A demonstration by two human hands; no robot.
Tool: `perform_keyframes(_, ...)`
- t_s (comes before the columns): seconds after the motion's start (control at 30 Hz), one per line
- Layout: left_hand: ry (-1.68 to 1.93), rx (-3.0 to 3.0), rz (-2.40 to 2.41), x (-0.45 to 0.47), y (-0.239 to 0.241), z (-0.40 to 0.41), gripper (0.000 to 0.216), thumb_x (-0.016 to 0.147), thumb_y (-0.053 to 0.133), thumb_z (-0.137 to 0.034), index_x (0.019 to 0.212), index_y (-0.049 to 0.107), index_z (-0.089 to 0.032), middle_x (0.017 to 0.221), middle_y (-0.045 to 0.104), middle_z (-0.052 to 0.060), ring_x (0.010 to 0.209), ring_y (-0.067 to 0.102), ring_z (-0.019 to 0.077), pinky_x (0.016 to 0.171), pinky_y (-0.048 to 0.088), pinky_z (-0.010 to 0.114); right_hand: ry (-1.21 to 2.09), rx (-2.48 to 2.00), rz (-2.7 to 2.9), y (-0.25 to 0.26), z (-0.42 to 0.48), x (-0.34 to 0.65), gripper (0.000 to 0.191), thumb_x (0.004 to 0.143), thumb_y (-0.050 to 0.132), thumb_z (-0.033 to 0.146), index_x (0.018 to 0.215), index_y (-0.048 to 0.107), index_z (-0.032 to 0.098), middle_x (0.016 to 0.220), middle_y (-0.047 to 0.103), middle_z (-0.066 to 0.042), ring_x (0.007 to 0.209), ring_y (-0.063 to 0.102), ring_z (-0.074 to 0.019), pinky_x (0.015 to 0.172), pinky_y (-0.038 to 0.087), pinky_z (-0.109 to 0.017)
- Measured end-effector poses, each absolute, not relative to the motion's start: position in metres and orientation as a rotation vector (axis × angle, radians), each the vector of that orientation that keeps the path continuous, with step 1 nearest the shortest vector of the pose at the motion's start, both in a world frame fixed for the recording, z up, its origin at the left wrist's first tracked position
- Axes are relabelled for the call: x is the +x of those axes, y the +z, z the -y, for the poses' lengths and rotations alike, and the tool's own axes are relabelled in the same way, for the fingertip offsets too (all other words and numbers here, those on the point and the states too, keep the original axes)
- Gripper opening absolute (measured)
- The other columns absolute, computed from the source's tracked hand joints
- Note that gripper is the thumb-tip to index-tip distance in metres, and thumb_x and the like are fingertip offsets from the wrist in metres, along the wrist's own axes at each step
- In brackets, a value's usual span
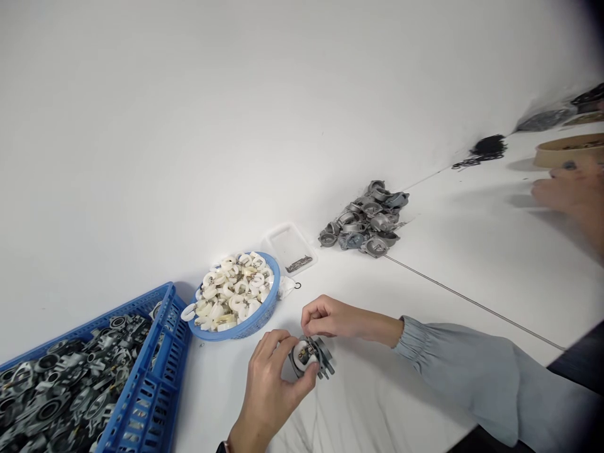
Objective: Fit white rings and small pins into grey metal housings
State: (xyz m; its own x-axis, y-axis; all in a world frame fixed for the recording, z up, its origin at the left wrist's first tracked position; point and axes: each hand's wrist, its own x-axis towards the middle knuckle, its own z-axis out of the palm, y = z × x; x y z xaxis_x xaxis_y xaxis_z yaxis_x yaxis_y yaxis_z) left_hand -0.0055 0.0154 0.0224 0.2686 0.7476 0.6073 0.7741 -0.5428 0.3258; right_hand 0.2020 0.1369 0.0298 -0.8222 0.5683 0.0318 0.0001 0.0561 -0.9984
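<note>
My left hand [270, 380] grips a small grey metal carburetor body [324, 360] on the white table, thumb and fingers closed around its sides. Set in its upper face is a white ring-shaped float [299, 357] with a brass piece at its middle. My right hand [328, 316] is pinched just above the carburetor's far edge. Whatever its fingertips hold is too small and hidden to name. Close by, a blue round basket [257, 326] is heaped with white floats [236, 289]. Behind it sits a clear shallow tray [283, 242] with thin metal pins [299, 263].
A blue crate [146, 384] full of carburetor bodies [51, 390] stands at left. Grey metal bowls [363, 220] lie piled at the back, near a thin rod [472, 302]. At right are black strips [488, 148], a tan container [566, 151] and another person's hand [573, 192].
</note>
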Motion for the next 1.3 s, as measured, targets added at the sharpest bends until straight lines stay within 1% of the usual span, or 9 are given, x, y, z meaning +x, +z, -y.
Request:
perform_keyframes(0.2, -1.158, -2.480, 1.503, -0.005, 0.022, -0.015, 0.017, 0.093, 0.073, -0.025, 0.108, 0.070, -0.021, 0.101, 0.069, 0.008, 0.089, 0.069, 0.0251, 0.077, 0.060, 0.038, 1.637, -0.585, 2.046, 0.025, -0.137, 0.199, 0.015, 0.088, 0.068, 0.030, 0.083, 0.072, 0.016, 0.057, 0.045, 0.007, 0.054, 0.030, -0.0096, 0.051, 0.022, -0.025)
perform_keyframes(0.37, -1.160, -2.499, 1.500, -0.005, 0.023, -0.016, 0.017, 0.093, 0.073, -0.025, 0.109, 0.070, -0.021, 0.102, 0.069, 0.008, 0.091, 0.069, 0.0255, 0.079, 0.060, 0.039, 1.206, -0.532, 2.185, 0.023, -0.131, 0.198, 0.014, 0.090, 0.066, 0.027, 0.084, 0.075, 0.019, 0.057, 0.044, 0.007, 0.055, 0.038, -0.0107, 0.054, 0.029, -0.026)
perform_keyframes(0.5, -1.157, -2.493, 1.506, -0.005, 0.022, -0.016, 0.019, 0.093, 0.074, -0.025, 0.111, 0.069, -0.021, 0.102, 0.070, 0.008, 0.092, 0.069, 0.0258, 0.079, 0.060, 0.039, 0.830, -0.431, 2.268, 0.021, -0.128, 0.198, 0.023, 0.094, 0.060, 0.027, 0.077, 0.072, 0.019, 0.061, 0.050, 0.004, 0.057, 0.043, -0.0111, 0.059, 0.032, -0.027)
perform_keyframes(0.6, -1.167, -2.483, 1.497, -0.005, 0.021, -0.017, 0.019, 0.093, 0.073, -0.025, 0.111, 0.069, -0.022, 0.102, 0.070, 0.008, 0.091, 0.069, 0.0258, 0.079, 0.060, 0.039, 0.737, -0.413, 2.287, 0.023, -0.127, 0.199, 0.030, 0.098, 0.056, 0.031, 0.074, 0.069, 0.018, 0.062, 0.054, 0.003, 0.056, 0.043, -0.0116, 0.058, 0.030, -0.028)
perform_keyframes(0.73, -1.178, -2.482, 1.487, -0.005, 0.021, -0.017, 0.019, 0.093, 0.073, -0.025, 0.111, 0.069, -0.022, 0.102, 0.070, 0.007, 0.091, 0.069, 0.0254, 0.080, 0.060, 0.039, 0.729, -0.377, 2.325, 0.028, -0.126, 0.200, 0.042, 0.104, 0.046, 0.035, 0.068, 0.060, 0.018, 0.063, 0.056, 0.000, 0.058, 0.043, -0.0130, 0.060, 0.031, -0.029)
perform_keyframes(0.83, -1.183, -2.486, 1.488, -0.005, 0.022, -0.017, 0.017, 0.093, 0.073, -0.026, 0.109, 0.070, -0.022, 0.101, 0.070, 0.007, 0.090, 0.069, 0.0252, 0.079, 0.060, 0.039, 0.824, -0.477, 2.292, 0.031, -0.126, 0.201, 0.049, 0.106, 0.043, 0.039, 0.063, 0.055, 0.018, 0.057, 0.042, 0.002, 0.057, 0.037, -0.0132, 0.061, 0.031, -0.030)
perform_keyframes(0.93, -1.170, -2.502, 1.505, -0.005, 0.023, -0.016, 0.015, 0.094, 0.071, -0.027, 0.109, 0.070, -0.022, 0.101, 0.070, 0.008, 0.090, 0.069, 0.0253, 0.079, 0.061, 0.038, 1.162, -0.630, 2.157, 0.032, -0.127, 0.200, 0.051, 0.106, 0.045, 0.049, 0.071, 0.065, 0.018, 0.055, 0.031, 0.005, 0.055, 0.032, -0.0132, 0.058, 0.030, -0.029)
perform_keyframes(1.07, -1.164, -2.501, 1.506, -0.005, 0.023, -0.016, 0.015, 0.094, 0.071, -0.026, 0.108, 0.070, -0.022, 0.100, 0.070, 0.008, 0.088, 0.070, 0.0252, 0.078, 0.060, 0.038, 1.470, -0.618, 2.032, 0.033, -0.129, 0.200, 0.054, 0.104, 0.047, 0.055, 0.081, 0.074, 0.014, 0.058, 0.043, 0.004, 0.055, 0.034, -0.0124, 0.056, 0.028, -0.030)
perform_keyframes(1.3, -1.196, -2.503, 1.495, -0.004, 0.023, -0.015, 0.017, 0.093, 0.074, -0.026, 0.109, 0.069, -0.022, 0.100, 0.070, 0.007, 0.089, 0.069, 0.0249, 0.076, 0.059, 0.037, 1.571, -0.616, 2.033, 0.032, -0.133, 0.200, 0.051, 0.102, 0.056, 0.058, 0.088, 0.075, 0.014, 0.058, 0.047, 0.004, 0.054, 0.035, -0.0113, 0.055, 0.028, -0.028)
